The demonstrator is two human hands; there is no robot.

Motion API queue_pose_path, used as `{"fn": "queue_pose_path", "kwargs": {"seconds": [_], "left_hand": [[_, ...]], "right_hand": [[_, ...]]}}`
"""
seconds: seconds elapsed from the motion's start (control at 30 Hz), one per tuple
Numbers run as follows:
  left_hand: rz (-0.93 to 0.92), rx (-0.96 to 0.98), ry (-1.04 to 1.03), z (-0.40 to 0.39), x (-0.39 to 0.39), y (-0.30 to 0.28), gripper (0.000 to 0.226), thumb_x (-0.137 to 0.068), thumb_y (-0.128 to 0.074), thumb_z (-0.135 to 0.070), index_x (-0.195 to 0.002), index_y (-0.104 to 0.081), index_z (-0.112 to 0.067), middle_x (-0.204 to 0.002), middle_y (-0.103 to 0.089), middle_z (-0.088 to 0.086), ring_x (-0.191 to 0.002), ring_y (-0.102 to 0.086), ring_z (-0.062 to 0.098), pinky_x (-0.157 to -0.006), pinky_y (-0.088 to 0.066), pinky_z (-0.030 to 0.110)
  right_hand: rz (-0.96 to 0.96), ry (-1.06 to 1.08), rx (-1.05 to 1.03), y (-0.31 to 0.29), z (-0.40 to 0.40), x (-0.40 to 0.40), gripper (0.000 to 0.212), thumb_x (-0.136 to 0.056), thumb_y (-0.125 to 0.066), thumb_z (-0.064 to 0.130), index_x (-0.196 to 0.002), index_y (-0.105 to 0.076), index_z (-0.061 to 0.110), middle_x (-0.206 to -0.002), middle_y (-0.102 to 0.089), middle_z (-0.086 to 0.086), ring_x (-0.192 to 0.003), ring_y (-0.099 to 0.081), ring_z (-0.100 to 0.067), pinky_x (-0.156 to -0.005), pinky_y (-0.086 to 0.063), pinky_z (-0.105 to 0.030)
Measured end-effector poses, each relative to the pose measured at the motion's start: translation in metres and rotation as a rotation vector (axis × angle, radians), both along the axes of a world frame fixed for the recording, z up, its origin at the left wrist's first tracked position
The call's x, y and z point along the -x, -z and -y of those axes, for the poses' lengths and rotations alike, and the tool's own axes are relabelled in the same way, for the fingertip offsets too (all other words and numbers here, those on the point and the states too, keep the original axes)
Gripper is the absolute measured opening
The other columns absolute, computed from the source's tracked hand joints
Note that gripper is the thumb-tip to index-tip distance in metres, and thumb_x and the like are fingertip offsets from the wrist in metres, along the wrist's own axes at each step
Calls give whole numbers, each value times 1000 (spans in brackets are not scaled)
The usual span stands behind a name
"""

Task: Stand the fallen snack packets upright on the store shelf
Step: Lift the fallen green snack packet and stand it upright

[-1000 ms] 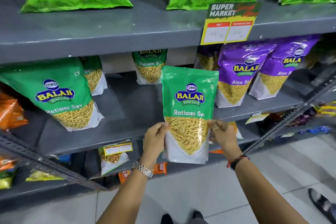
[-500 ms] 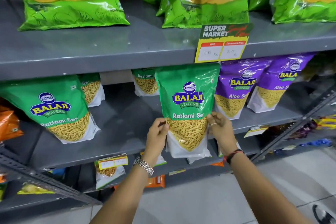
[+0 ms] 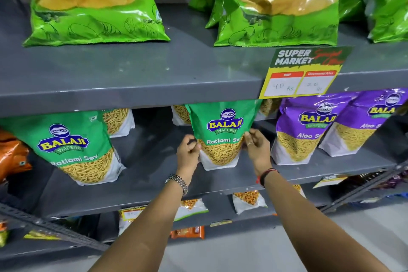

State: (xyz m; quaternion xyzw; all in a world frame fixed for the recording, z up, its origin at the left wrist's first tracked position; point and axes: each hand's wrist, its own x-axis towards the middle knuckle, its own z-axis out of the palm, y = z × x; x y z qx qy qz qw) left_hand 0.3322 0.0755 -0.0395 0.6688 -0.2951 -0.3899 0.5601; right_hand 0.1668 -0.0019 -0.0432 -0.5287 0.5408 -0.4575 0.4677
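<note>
A green Ratlami Sev packet (image 3: pixel 221 132) stands upright on the grey middle shelf (image 3: pixel 154 174), its white base resting on the shelf surface and its top hidden behind the shelf above. My left hand (image 3: pixel 188 152) pinches its left edge and my right hand (image 3: pixel 257 146) grips its right edge. A second green Ratlami Sev packet (image 3: pixel 75 150) leans upright further left. Behind them, two more green packets (image 3: pixel 119 120) stand at the back of the shelf.
Two purple Aloo Sev packets (image 3: pixel 309 130) stand just right of my hands. Bright green chip bags (image 3: pixel 92 6) fill the top shelf, with a price tag (image 3: pixel 302 73) hanging from its lip. An orange packet (image 3: pixel 11 154) is at far left. Lower shelves hold small packets (image 3: pixel 248 202).
Both hands carried the green packet up from in front of the shelf edge and inward, setting its base down on the middle shelf. The view has tilted upward.
</note>
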Motion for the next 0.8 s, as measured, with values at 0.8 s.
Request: {"fn": "queue_pose_path", "kwargs": {"seconds": [0.8], "left_hand": [[-7,-142,-126,-21,-47,28,35,-95,-41,-21,-127,-49,-12,-129,-55,12,-115,-55,28,-99,-47,45]], "right_hand": [[-66,-135,-272,21,-31,-24,27,-90,-40,47,-101,-57,30,-115,-59,-6,-116,-56,-33,-100,-45,-56]]}}
